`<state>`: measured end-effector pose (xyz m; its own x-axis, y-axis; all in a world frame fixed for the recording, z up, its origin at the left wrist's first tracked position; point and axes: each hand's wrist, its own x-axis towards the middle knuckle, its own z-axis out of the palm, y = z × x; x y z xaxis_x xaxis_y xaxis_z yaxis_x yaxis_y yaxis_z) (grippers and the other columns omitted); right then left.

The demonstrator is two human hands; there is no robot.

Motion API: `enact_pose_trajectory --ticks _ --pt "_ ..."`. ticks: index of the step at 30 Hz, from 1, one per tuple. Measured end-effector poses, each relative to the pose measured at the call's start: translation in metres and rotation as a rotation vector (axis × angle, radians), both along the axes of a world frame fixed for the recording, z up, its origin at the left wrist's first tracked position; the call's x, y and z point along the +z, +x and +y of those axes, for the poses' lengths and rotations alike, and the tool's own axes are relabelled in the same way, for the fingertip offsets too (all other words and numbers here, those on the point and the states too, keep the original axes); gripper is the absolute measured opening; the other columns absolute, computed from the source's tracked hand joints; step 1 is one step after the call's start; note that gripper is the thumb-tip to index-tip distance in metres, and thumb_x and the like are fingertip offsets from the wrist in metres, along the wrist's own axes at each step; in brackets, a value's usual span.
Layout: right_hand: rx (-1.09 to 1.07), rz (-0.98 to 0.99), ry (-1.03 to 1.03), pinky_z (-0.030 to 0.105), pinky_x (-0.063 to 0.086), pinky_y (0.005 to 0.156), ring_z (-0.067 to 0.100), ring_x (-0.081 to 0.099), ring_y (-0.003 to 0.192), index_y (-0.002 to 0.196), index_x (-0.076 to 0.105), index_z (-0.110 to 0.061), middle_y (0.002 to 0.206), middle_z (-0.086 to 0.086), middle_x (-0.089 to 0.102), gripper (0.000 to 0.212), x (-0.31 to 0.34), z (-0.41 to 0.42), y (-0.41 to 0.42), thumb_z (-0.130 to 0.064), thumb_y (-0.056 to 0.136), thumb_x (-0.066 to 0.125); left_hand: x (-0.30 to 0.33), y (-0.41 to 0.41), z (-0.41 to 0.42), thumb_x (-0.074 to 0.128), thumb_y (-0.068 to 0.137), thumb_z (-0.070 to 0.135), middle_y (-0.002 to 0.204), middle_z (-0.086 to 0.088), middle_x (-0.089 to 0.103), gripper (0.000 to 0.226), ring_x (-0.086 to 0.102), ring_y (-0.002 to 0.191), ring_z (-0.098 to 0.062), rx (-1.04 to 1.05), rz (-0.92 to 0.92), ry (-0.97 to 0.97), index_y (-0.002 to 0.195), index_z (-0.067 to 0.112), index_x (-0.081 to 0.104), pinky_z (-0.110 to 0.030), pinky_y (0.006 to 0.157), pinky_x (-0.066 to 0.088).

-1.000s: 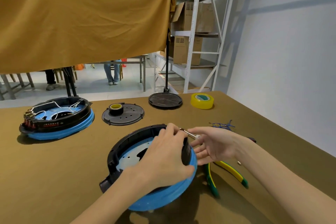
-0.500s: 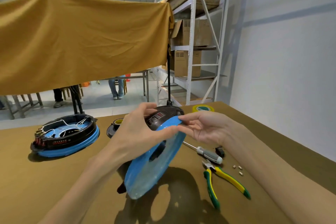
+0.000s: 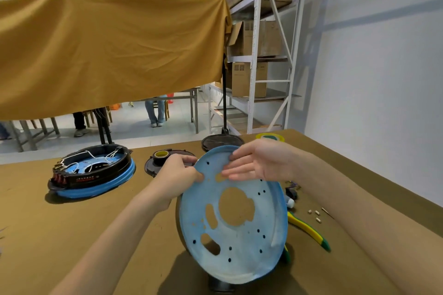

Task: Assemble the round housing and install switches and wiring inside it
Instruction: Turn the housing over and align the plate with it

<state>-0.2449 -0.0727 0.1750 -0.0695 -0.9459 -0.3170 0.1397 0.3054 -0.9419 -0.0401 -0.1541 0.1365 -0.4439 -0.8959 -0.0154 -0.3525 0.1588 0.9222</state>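
The round housing [image 3: 239, 242] stands tipped up on its edge in front of me, its blue perforated underside facing the camera and a black rim behind. My left hand [image 3: 176, 175] grips its upper left edge, thumb on the blue face. My right hand [image 3: 259, 163] lies with straight fingers on the top of the blue face. A second housing [image 3: 96, 175], black on a blue base with white wires and red switches inside, sits flat at the left.
A black lid [image 3: 149, 167] carrying a roll of tape [image 3: 160, 156] lies behind my left hand. Beyond are a black disc [image 3: 215, 141] and a yellow tape roll [image 3: 269, 137]. Yellow-green pliers [image 3: 309, 232] and small connectors [image 3: 316, 215] lie at the right.
The housing was lifted off the table and turned over, so its blue underside now faces me. My right hand let go of the screwdriver and moved onto the housing.
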Motion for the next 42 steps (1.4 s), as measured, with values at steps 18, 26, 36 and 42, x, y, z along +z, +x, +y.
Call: enact_pose_trajectory --ticks 18,26,36,42 --pt "0.111 1.043 -0.102 0.028 0.042 0.063 0.008 0.057 0.065 0.086 0.066 -0.029 0.073 -0.008 0.061 0.023 -0.117 -0.016 -0.032 -0.050 0.087 0.075 -0.080 0.040 -0.023 0.068 0.091 0.011 0.097 -0.020 0.078 0.026 0.076 0.076 -0.031 -0.101 -0.073 0.496 0.113 -0.001 0.071 -0.036 0.063 0.061" --pt "0.081 1.022 -0.139 0.025 0.040 0.059 0.004 0.051 0.054 0.076 0.063 -0.027 0.061 -0.009 0.055 0.026 -0.131 -0.010 -0.030 -0.046 0.086 0.078 -0.073 0.026 -0.048 0.067 0.097 0.028 0.106 -0.014 0.079 0.032 0.078 0.086 -0.029 -0.220 -0.291 0.542 0.120 0.006 0.070 -0.036 0.069 0.062" --pt "-0.534 1.131 -0.205 0.030 0.052 0.072 0.013 0.066 0.083 0.092 0.072 -0.019 0.086 -0.006 0.071 0.009 -0.143 0.030 -0.088 -0.022 0.097 0.065 -0.087 0.032 -0.044 0.067 0.096 0.034 0.105 -0.015 0.079 0.032 0.074 0.103 -0.038 -0.176 -0.295 0.458 0.114 0.008 0.073 -0.052 0.097 0.058" --pt "-0.533 1.301 -0.123 0.038 0.051 0.080 0.016 0.060 0.084 0.094 0.071 -0.021 0.095 0.000 0.064 0.009 -0.172 0.055 -0.111 -0.021 0.097 0.062 -0.085 0.015 -0.042 0.066 0.097 0.037 0.105 -0.015 0.079 0.036 0.072 0.107 -0.041 -0.206 -0.340 0.386 0.113 0.006 0.076 -0.057 0.104 0.052"
